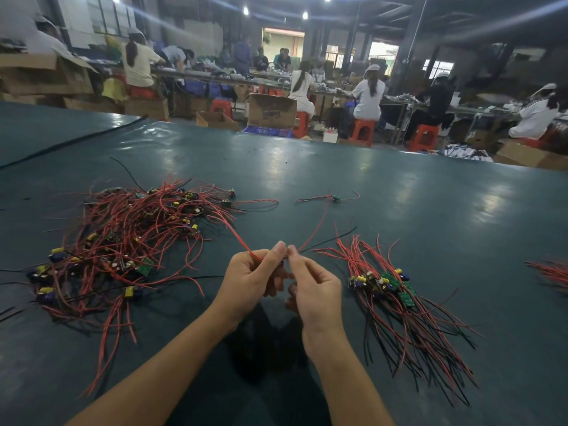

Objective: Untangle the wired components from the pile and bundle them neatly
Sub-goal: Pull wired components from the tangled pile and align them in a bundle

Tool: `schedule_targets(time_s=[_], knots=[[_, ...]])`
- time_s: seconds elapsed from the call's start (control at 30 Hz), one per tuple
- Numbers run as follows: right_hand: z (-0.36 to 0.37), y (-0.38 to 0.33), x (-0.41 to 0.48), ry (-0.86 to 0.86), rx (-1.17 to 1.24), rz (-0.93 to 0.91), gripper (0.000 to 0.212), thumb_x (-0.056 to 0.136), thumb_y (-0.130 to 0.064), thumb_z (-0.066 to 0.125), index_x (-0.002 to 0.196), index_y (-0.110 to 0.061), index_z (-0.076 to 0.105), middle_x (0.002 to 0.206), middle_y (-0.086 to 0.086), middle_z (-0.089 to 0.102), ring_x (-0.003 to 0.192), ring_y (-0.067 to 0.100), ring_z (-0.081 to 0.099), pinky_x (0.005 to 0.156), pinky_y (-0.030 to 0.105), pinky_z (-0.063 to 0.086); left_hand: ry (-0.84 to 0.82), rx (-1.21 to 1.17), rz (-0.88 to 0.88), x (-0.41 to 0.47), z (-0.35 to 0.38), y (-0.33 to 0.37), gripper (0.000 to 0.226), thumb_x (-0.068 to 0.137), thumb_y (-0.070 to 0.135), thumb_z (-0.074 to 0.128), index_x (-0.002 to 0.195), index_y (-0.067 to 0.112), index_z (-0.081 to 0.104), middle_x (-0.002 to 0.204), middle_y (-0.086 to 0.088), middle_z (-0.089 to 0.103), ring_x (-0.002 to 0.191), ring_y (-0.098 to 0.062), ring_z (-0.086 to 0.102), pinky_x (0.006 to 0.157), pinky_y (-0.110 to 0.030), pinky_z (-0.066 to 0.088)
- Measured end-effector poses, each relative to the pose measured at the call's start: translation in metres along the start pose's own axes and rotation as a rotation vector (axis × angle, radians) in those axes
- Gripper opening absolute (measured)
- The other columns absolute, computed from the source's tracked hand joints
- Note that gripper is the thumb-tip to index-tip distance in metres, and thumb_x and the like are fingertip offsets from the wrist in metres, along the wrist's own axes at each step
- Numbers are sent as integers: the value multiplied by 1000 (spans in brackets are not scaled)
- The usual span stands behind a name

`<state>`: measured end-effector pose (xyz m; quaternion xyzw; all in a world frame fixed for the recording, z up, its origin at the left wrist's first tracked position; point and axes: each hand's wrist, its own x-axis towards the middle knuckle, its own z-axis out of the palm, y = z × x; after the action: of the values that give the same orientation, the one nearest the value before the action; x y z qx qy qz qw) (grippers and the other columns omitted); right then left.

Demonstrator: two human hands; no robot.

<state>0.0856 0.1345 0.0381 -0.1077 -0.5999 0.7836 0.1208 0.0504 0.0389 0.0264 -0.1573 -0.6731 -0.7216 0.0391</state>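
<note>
The left hand (252, 275) and right hand (313, 290) meet fingertip to fingertip above the table, fingers curled, both pinching one wired component (284, 261). Its small dark body is almost hidden between the fingertips. One red lead (238, 237) runs up and left from the left hand towards the pile. A second red lead (316, 230) and a thin black lead (332, 239) rise to the right.

Left of the hands lies the tangled pile (129, 241): many red and black wires looped across each other, with small boards carrying yellow, blue and green parts scattered among them. Right of the hands lies a sorted bundle (390, 290), its boards gathered together and its wires fanned roughly parallel. Beyond the hands a single component (336, 198) lies alone on the dark green table (399, 195). More red wires (550, 272) show at the right edge.
</note>
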Motion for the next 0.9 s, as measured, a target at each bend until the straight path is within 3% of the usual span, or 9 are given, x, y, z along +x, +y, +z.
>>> schedule_targets(time_s=[0.13,0.23,0.3,0.47,0.73,0.9], knots=[[1,3,-1,20,-16,-25,36,92,-22,67,58,-14,73,53,3,59,50,13,54,44,20,46,-77,40,37,-2,1,-2,47,87,43,53,58,8,61,49,-3,56,43,-13,51,46,-19,42],[-3,3,3,59,-77,-29,34,93,-23,66,60,-21,76,60,3,62,60,15,56,59,29,50,-79,68,48,-2,0,-2,42,88,39,57,55,13,61,49,-2,57,45,-14,53,49,-21,45],[-6,2,8,111,-80,2,32,92,-25,66,61,-25,77,55,-7,59,58,9,53,62,31,47,-57,75,43,-1,-1,-3,42,90,33,58,52,16,60,49,-2,57,44,-14,53,48,-21,44],[-23,-6,21,236,29,66,29,89,-21,66,63,-23,78,49,-11,48,41,6,37,41,20,33,-24,60,1,1,-1,-3,49,94,16,60,45,19,57,45,-1,53,38,-13,47,42,-20,40],[-44,-10,34,410,181,61,38,88,-16,64,53,-24,76,46,-11,48,37,4,34,36,17,29,-4,13,-51,3,-3,2,37,78,33,62,45,18,58,43,1,49,36,-11,42,40,-18,37],[-48,-9,36,450,270,96,33,89,-17,60,59,-13,74,45,-10,44,36,7,32,36,17,28,-12,14,-55,2,-2,3,37,79,32,62,45,18,58,42,1,49,35,-11,43,39,-18,37]])
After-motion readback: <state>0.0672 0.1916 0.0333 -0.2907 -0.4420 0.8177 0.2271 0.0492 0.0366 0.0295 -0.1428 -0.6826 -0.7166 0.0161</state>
